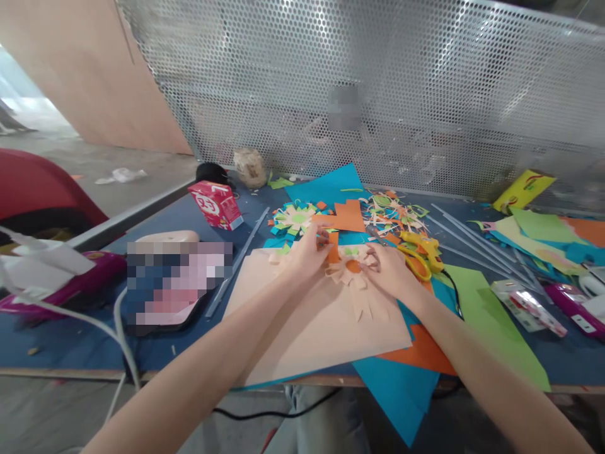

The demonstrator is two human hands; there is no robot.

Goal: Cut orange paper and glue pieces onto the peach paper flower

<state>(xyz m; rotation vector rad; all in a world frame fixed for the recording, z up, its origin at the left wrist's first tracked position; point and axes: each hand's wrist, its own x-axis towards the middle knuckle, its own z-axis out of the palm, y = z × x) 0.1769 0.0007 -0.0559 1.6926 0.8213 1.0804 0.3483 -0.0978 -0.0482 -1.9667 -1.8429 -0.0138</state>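
Nearest the camera, the table's (pixel 61 348) front edge is crossed by two forearms (pixel 208 356). Leftward room is bounded by a translucent stick (pixel 239 260). An orange strip (pixel 333 248), its long axis pointing away from the body, is met by the left hand's (pixel 307 253) curled fingers. The round paper flower (pixel 353 267) is laid face up on the cream sheet (pixel 321 328), its right petals touched by the right hand's (pixel 388 266) bent fingers; whether either hand is clamped cannot be told. Rightward room is narrowed by a yellow glue gun (pixel 423 243).
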